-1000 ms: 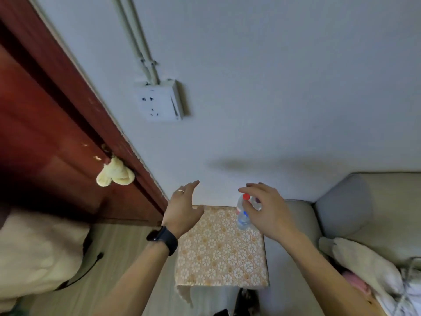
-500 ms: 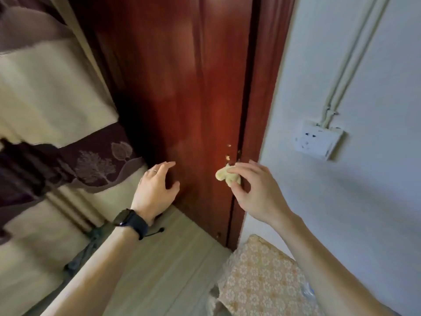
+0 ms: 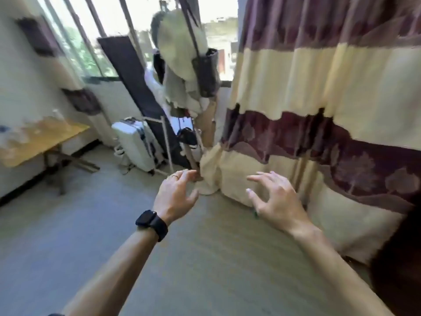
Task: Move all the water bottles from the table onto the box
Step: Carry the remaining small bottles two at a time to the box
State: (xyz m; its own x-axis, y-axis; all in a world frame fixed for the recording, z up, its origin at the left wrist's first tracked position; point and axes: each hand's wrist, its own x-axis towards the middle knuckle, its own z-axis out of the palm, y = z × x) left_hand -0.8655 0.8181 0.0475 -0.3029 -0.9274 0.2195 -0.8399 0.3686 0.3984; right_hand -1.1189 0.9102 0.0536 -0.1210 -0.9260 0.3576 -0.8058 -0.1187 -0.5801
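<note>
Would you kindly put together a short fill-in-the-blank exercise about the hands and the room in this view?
1. The left hand and the right hand both hold ____.
2. The black watch is worn on the ____ wrist.
3. The white suitcase stands on the ____.
4. The striped curtain hangs to the ____ of the right hand.

Missing words: nothing; left; floor; right.

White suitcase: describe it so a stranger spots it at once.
Start at the bright barred window. Below it, right of the light wooden table, a white hard-shell suitcase stands upright. The leaning panel beside it is dark and flat.
</note>
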